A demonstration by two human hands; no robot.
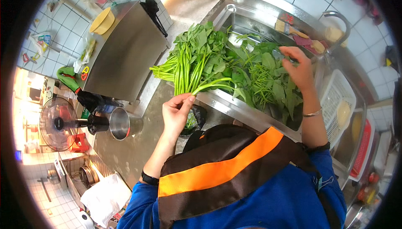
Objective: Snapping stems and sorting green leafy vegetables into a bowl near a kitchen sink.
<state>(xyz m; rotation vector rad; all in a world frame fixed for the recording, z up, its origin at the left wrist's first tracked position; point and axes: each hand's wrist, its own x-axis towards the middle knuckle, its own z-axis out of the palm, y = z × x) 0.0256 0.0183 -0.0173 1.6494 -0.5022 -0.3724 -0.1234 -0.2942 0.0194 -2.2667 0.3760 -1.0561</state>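
Note:
Between the thumb and fingers of my left hand (178, 111) is the end of a pale green vegetable stalk (216, 82), its leaves reaching over the sink's front rim. A large bunch of leafy greens (191, 59) lies just beyond, on the left side of the sink, stems towards me. My right hand (296, 65) hovers over the sink (220, 98), fingers apart and curved. Below it, loose leaves and short cut stems (263, 78) fill much of the basin. Whether its fingertips touch a leaf is hard to tell.
A black-lined bin (196, 120) with green scraps stands below my left hand. The faucet (342, 25) arches at the right, near a brush (290, 29) and a white plastic basket (339, 103). A steel pot (124, 123) and a fan (59, 123) are at left.

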